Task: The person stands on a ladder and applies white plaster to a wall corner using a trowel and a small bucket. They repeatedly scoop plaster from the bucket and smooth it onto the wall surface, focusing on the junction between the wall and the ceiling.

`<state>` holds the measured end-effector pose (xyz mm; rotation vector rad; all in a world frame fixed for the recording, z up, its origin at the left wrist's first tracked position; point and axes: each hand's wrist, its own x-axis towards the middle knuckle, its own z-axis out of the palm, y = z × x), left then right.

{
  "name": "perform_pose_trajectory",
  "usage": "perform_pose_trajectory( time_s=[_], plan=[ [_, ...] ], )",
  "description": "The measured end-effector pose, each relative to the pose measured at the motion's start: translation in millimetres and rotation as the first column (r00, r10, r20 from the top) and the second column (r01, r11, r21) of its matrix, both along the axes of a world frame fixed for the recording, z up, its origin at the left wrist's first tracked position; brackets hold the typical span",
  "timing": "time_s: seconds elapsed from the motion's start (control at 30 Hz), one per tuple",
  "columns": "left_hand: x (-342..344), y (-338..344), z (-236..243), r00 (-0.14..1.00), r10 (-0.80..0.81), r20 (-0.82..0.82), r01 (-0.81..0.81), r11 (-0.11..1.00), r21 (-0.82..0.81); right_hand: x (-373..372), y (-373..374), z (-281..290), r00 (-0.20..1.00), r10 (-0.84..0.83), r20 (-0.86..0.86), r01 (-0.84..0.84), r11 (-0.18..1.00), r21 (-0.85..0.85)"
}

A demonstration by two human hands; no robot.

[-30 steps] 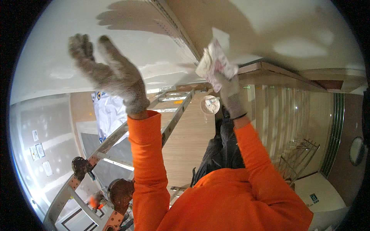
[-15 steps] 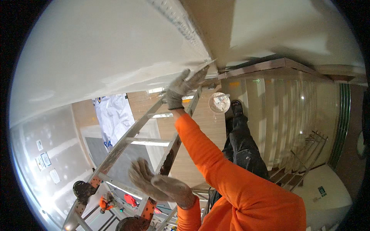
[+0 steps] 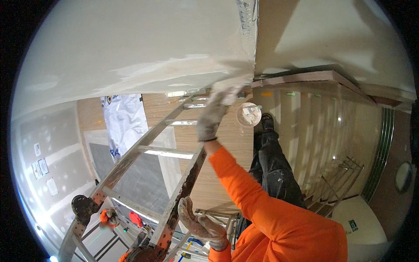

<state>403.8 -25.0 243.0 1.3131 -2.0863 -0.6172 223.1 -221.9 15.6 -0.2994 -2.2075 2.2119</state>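
Note:
My gloved right hand (image 3: 211,114) reaches across to the foot of the white wall (image 3: 152,52), fingers closed on a blurred pale crumpled sheet (image 3: 229,85) against the smeared surface, near the perforated corner strip (image 3: 246,19). My gloved left hand (image 3: 200,222) is low, beside the aluminium ladder's rail (image 3: 183,174), its fingers loosely apart and holding nothing. A round tub (image 3: 248,114) of whitish material with a tool across it stands below the corner, near my shoe (image 3: 267,122).
A white printed sheet (image 3: 122,122) lies over wooden boards left of the ladder. A co-worker in orange (image 3: 107,218) is far below at lower left. A brown ledge (image 3: 297,76) runs right from the corner, above striped flooring (image 3: 314,131) and metal railing (image 3: 345,174).
My left hand has dropped from beside the wall to the ladder rail. My right hand has swung leftward with the sheet. The view has shifted, bringing the corner strip nearly vertical.

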Motion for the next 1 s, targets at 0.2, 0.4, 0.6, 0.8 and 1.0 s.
perform_pose_trajectory(
  time_s=[0.2, 0.4, 0.6, 0.8, 1.0],
  plan=[
    [9, 4, -15, 0.997, 0.011, 0.074, -0.013, 1.000, 0.027, -84, 1, -41, 0.988, -0.059, 0.146, 0.020, 0.968, 0.251],
    [9, 5, -17, 0.996, -0.043, 0.073, 0.045, 0.999, -0.024, -101, -61, 1, 0.947, -0.310, 0.087, 0.251, 0.880, 0.403],
    [18, 15, -18, 0.993, 0.064, 0.098, -0.066, 0.998, 0.016, -56, -87, 66, 0.988, -0.139, 0.070, 0.156, 0.890, -0.428],
    [13, 17, -15, 0.997, 0.045, 0.068, -0.047, 0.999, 0.015, 14, -68, 85, 0.955, 0.259, -0.142, -0.279, 0.949, -0.146],
    [19, 23, -8, 0.995, 0.099, 0.024, -0.100, 0.995, 0.029, 5, 25, 30, 0.996, 0.084, 0.030, -0.076, 0.977, -0.200]
  ],
)
